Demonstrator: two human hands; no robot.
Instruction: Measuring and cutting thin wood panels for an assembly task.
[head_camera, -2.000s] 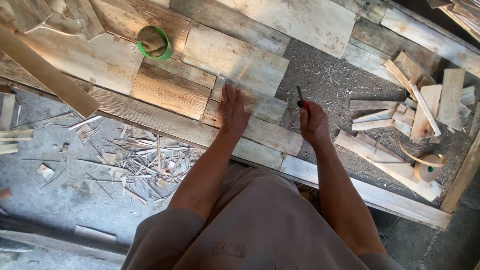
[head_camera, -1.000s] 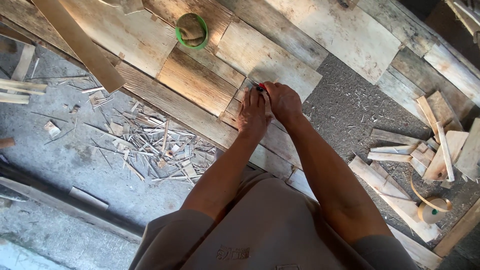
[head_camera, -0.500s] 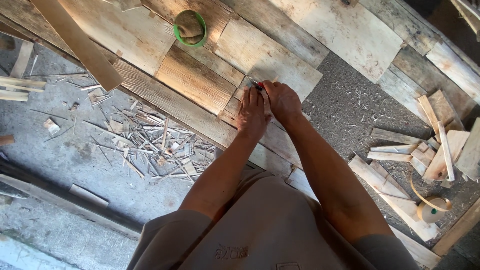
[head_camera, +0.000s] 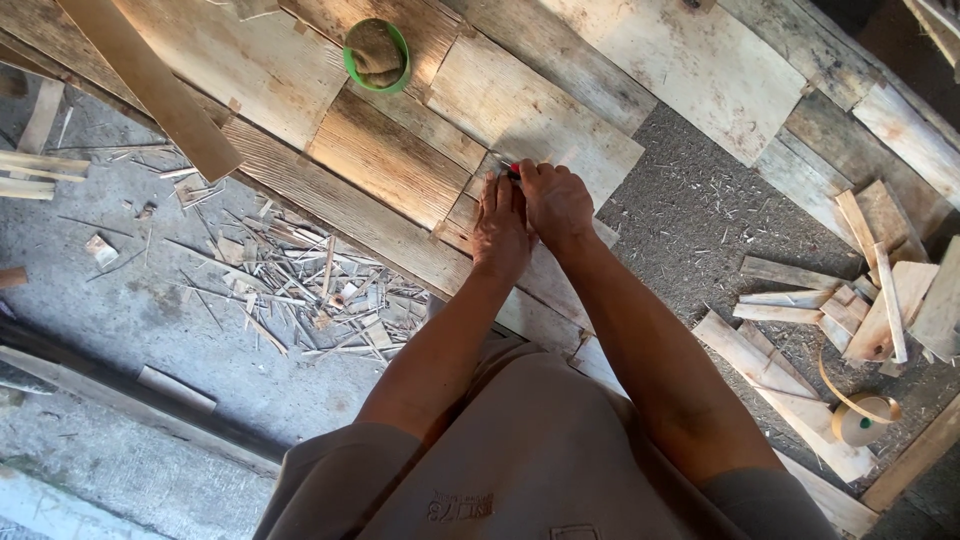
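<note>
Presently both hands meet on a pale plank (head_camera: 560, 140) of the floor panel — left hand (head_camera: 500, 225) flat, released; right hand (head_camera: 555, 200) clenched on a red-tipped tool (head_camera: 513, 170), marking. Next calls for steady pressure.

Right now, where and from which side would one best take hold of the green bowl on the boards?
Probably by the green bowl's rim, coming straight down from above. It sits upright and open-topped, its rim all exposed, with brownish contents filling the middle and flat boards around it.

Left hand (head_camera: 500, 230) flat, right hand (head_camera: 556, 203) clenched
</note>
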